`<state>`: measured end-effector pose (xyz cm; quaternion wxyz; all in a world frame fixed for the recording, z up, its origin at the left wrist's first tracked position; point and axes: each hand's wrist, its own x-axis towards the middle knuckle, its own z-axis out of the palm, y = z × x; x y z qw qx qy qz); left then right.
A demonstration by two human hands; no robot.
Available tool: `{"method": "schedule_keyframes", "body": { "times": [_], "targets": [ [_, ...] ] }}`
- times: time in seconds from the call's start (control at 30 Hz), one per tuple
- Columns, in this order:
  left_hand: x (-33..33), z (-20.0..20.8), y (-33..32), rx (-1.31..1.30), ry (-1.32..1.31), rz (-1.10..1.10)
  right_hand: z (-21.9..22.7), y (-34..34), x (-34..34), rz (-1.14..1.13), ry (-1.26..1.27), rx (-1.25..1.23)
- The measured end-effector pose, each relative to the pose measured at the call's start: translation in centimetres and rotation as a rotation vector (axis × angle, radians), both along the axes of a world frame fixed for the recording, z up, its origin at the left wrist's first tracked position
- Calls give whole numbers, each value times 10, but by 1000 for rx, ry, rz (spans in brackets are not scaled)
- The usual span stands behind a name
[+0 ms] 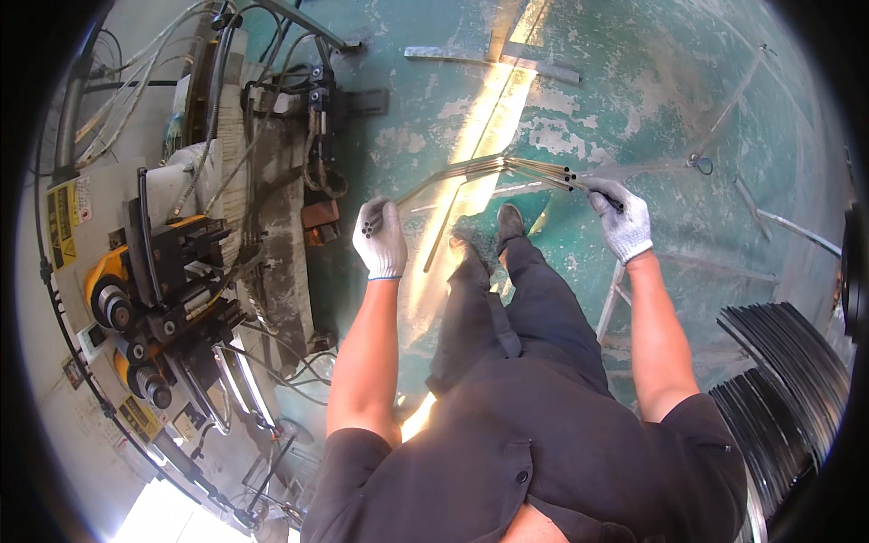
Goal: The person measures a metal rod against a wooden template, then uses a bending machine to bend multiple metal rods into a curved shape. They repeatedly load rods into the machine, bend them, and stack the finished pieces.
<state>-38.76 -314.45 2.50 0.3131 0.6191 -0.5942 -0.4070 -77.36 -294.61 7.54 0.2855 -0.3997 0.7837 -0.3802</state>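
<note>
A bundle of thin bent metal tubes [475,168] spans the space between my two gloved hands, above the floor and my feet. My left hand [386,241], in a white knit glove, is closed around one end of the bundle, and several round tube ends stick out on its left side. My right hand [623,219], gloved the same way, is closed on a tube whose dark end pokes out under the fingers. Several other open tube ends [570,177] fan out just left of the right hand. One thin bar slants down from mid-bundle; whether it belongs to it I cannot tell.
A machine [154,308] with rollers, hoses and cables fills the left side. Stacks of dark curved strips [783,380] stand at the lower right. A flat metal bar [493,63] lies on the worn green floor [634,100] ahead. Metal frame bars stand on the right.
</note>
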Motion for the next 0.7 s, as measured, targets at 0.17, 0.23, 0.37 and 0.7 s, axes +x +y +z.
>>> {"method": "schedule_keyframes", "body": {
  "times": [0.17,0.23,0.37,0.7],
  "targets": [
    [-8,-2,-19,-58,7,-4,3,41,-12,-132,4,28],
    [-3,-10,-26,-60,31,-30,-7,67,-19,-293,-10,0],
    [-7,-12,-34,-18,57,-33,-29,131,-38,-595,-2,-83],
    [-6,-15,-37,-85,20,-81,-24,251,26,-1278,-6,-207]
  ]
}}
